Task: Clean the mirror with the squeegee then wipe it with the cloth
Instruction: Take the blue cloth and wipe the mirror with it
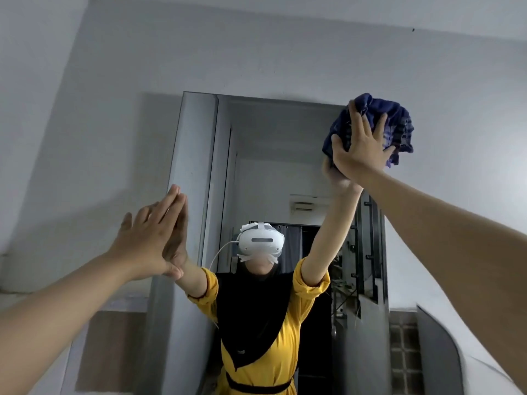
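Pressed flat, our right hand [360, 143] pinned the bunched blue cloth [379, 124] against the top right corner of the mirror [196, 166], its grip spread open rather than curled round the fabric. Our left hand [148, 240] lay open-palmed on the mirror's left edge, fingers together and holding nothing. No squeegee was in sight, so we judged the wiping stage to be under way. With only palm pressure keeping the cloth up, we risked it slipping from under the hand and dropping if the push eased. Half the wad hung past the frame onto the wall [285, 52], so a stroke might have missed glass. Our bare left palm could have smudged the cleaned surface.
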